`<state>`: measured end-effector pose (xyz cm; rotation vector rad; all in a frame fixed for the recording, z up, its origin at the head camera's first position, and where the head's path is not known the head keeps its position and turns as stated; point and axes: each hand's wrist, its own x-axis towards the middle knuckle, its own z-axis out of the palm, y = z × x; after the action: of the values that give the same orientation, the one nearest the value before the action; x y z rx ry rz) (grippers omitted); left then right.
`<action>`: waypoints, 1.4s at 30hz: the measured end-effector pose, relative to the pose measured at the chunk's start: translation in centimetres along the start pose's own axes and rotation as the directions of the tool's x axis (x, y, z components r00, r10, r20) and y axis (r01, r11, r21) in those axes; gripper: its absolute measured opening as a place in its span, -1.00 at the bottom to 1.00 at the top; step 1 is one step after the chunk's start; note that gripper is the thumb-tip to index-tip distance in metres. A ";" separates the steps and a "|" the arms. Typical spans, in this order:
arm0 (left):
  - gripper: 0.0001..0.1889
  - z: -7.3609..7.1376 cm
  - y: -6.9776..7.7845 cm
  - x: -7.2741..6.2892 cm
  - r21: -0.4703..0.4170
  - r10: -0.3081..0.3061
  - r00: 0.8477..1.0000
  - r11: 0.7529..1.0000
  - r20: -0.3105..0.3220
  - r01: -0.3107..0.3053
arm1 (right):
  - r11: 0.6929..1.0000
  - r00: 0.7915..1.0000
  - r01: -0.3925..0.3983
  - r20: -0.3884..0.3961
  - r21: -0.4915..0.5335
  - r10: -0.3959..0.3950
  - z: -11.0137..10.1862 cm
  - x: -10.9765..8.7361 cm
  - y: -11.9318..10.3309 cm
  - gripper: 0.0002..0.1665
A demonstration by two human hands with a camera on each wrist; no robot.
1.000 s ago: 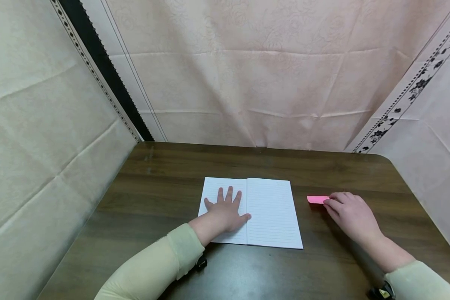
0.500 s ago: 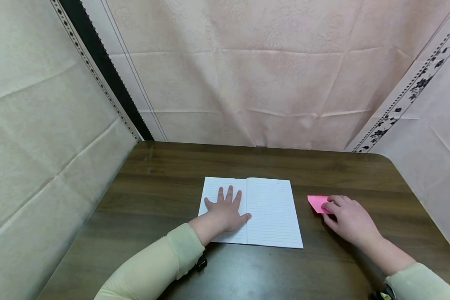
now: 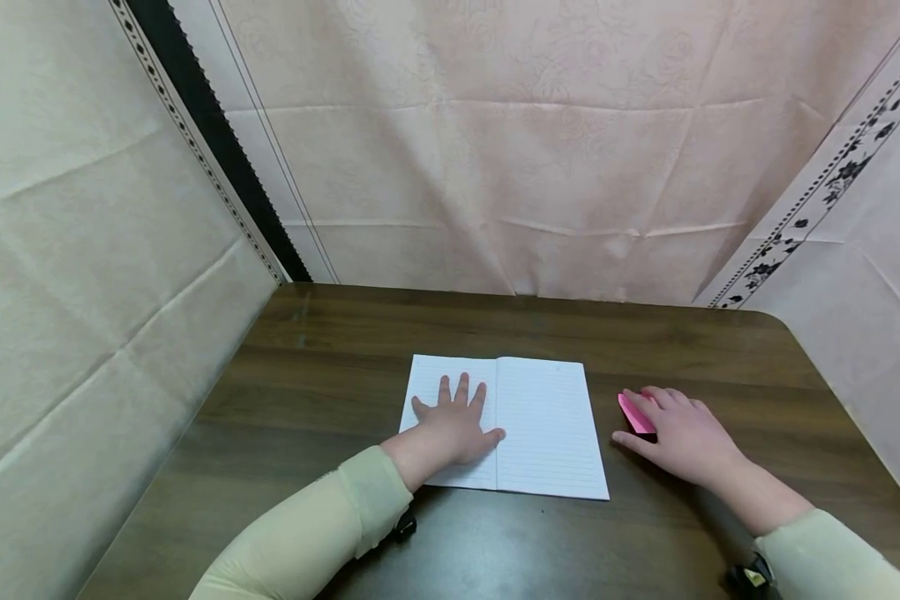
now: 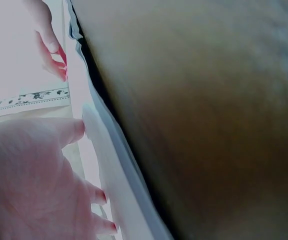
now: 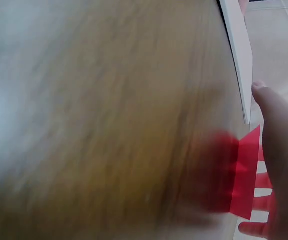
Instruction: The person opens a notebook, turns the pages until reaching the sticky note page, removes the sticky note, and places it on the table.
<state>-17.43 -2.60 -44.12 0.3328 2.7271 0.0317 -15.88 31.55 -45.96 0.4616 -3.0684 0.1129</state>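
Observation:
An open lined notebook [image 3: 547, 425] lies on the wooden table. On its left page rests my left hand [image 3: 450, 429], palm down with fingers spread; the left wrist view shows its fingertips against the paper edge. Right of the notebook is a small pink sticky note [image 3: 634, 415], partly covered by my right hand [image 3: 678, 437]. In the right wrist view the note [image 5: 246, 180] stands tilted off the tabletop, its reflection below. The fingers [image 5: 261, 203] extend behind it, and the thumb points away from it toward the notebook.
Dark wooden tabletop [image 3: 330, 400] surrounds the notebook. Pale cloth curtains [image 3: 495, 167] hang behind the far edge and along both sides. A black strip [image 3: 217, 133] shows between two cloths at the left.
The right hand's thumb has come away from the sticky note and its fingers have straightened over it. The note has tipped and shifted under the fingers. The left hand stays put.

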 end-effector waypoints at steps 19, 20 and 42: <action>-0.11 -0.1 0.0 0.1 -0.003 -0.007 1.000 1.000 0.013 0.007 | 1.000 0.994 -0.017 0.106 -0.019 0.019 0.1 0.7 -1.0 0.14; -0.11 -0.1 0.0 0.1 -0.001 -0.008 1.000 1.000 0.012 0.008 | 1.000 0.994 -0.017 0.106 -0.018 0.019 0.1 0.7 -1.0 0.13; -0.12 0.3 -0.7 0.5 -0.140 -0.011 0.991 0.990 -0.132 -0.008 | 1.000 0.999 -0.005 0.032 0.008 0.005 0.4 0.4 -1.0 0.00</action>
<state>-17.96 -3.15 -44.60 0.2977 2.8366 0.2530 -15.98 30.46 -46.28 0.4605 -3.1019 0.1185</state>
